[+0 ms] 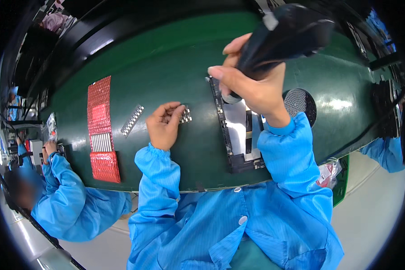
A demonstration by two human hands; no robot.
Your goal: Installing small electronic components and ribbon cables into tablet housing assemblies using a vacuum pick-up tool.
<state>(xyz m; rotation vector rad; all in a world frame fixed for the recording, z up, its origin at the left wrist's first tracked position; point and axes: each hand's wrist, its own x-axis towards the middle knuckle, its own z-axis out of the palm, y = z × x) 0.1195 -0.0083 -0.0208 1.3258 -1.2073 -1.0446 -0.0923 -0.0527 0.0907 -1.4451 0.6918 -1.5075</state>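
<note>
My right hand (258, 90) is wrapped round a bulky black handheld tool (288, 38), lifted over the bench and tilted; its exact kind is hard to make out. Below it lies a flat black electronic frame (227, 135) with a silver-white panel (236, 123), partly covered by that hand and forearm. To the left, my left hand (164, 123) has thumb and forefinger closed on the edge of a short strip of small black-and-white pieces (186, 115). A longer strip of the same look (132, 120) rests on the green bench, left of that hand.
Red bubble wrap (99, 94) lies farther left, with several pale strips (101, 142) on it. A round perforated grey disc (296, 102) sits right of my right wrist. A green bin (342, 182) stands below the bench edge. Someone in blue (72, 198) works at the left.
</note>
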